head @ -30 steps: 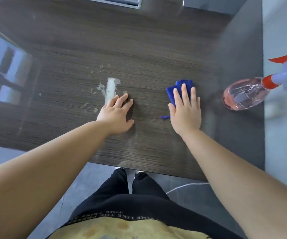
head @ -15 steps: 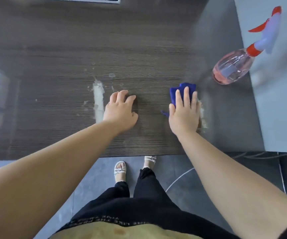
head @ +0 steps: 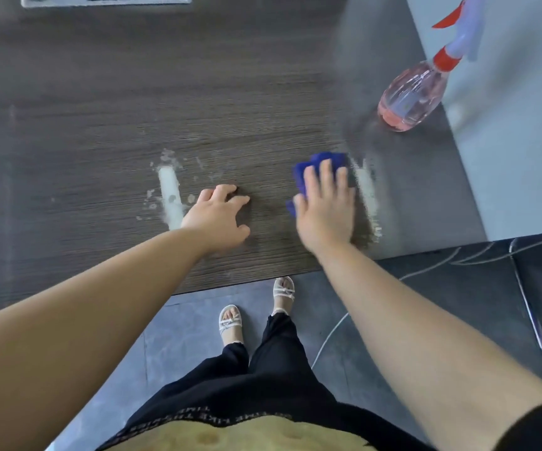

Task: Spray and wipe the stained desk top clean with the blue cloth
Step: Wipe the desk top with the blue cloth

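1. The right hand (head: 325, 206) lies flat, fingers straight, pressing the crumpled blue cloth (head: 325, 156) onto the dark wood-grain desk top (head: 100, 109), centre-right of the frame.
2. Just right of it runs a pale white stain streak (head: 367, 190), long axis top-to-bottom; a rightward wipe would likely cross it.
3. The left hand (head: 220, 216) rests empty, fingers loosely spread, with a second white streak (head: 169, 196) just to its left.
4. The pink plastic spray bottle (head: 412, 96) sits upper right.
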`<control>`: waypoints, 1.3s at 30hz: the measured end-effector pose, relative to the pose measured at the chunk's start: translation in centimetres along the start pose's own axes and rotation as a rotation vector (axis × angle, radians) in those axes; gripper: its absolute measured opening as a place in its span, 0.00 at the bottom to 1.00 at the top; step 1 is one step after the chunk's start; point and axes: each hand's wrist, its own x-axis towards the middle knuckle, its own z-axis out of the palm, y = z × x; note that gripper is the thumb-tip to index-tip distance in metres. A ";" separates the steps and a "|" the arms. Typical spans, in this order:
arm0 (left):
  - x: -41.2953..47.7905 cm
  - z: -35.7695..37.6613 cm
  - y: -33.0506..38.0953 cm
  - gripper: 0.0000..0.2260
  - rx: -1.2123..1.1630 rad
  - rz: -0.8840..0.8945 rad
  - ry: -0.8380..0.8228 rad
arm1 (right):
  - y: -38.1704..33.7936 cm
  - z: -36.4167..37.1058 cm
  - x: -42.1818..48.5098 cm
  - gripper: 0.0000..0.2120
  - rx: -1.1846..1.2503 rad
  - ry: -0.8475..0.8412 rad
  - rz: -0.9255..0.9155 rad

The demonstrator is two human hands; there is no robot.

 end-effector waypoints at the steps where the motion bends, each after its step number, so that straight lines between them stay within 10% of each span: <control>1: 0.1 -0.1 -0.1 0.26 -0.016 0.003 0.006 | -0.9 0.3 -1.7 0.26 -0.015 -0.023 -0.210; 5: -0.1 0.0 -0.9 0.26 -0.048 0.040 0.004 | 3.9 -0.2 -4.7 0.23 -0.110 -0.098 -0.633; 12: -1.1 0.7 -1.6 0.25 -0.146 0.044 0.093 | 2.1 -1.0 -0.3 0.27 -0.022 -0.016 0.256; 20: -3.3 0.4 -8.1 0.28 -0.042 -0.307 0.286 | -2.4 1.4 -3.9 0.23 -0.118 -0.112 -0.897; 26: -3.5 -0.5 -9.9 0.37 0.054 -0.298 0.139 | -6.4 0.7 1.2 0.25 -0.004 0.006 0.074; 34: -3.4 -0.7 -10.3 0.38 0.122 -0.264 0.111 | -5.4 1.6 -2.5 0.23 -0.134 -0.123 -0.912; 39: -3.1 -1.4 -9.9 0.37 0.128 -0.269 0.068 | -2.9 0.2 4.2 0.25 -0.026 -0.022 -0.054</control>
